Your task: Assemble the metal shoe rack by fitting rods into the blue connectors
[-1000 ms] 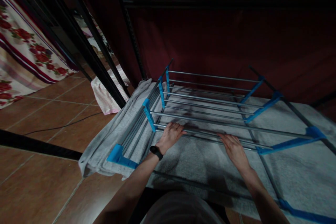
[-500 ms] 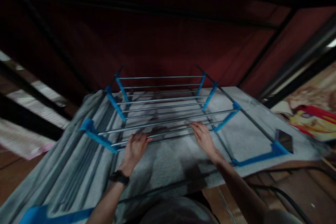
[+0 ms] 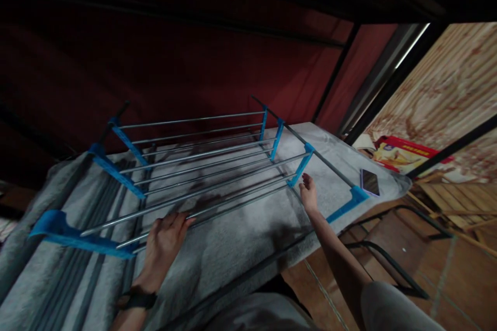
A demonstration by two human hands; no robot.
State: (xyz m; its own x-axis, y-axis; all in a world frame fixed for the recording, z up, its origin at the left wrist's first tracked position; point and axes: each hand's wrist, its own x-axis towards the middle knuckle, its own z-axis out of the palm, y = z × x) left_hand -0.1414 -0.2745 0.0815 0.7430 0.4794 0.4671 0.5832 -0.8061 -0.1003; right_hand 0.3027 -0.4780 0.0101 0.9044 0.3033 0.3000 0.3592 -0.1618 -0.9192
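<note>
A partly built shoe rack (image 3: 217,178) of thin metal rods, blue plastic brackets and dark tubes lies before me. My left hand (image 3: 166,240) is closed round the near rod, toward its left end, beside the left blue bracket (image 3: 83,240). My right hand (image 3: 308,194) is raised just right of the near right bracket (image 3: 301,168), its fingers loosely curled and apart, with nothing visible in them. Whether its fingertips touch that bracket I cannot tell. A further blue bracket (image 3: 347,204) sits at the near end of the right tube (image 3: 332,166).
Grey cloth (image 3: 233,248) covers the table. Several loose tubes (image 3: 95,248) lie at the left. A phone (image 3: 370,182) rests near the right corner. Beyond it are a red and yellow box (image 3: 407,155) and a chair (image 3: 399,243). A dark red curtain (image 3: 186,72) hangs behind.
The view has turned to the right. My right hand has left the near rod and moved right, beside the bracket. My left hand stays on the rod, now nearer its left end.
</note>
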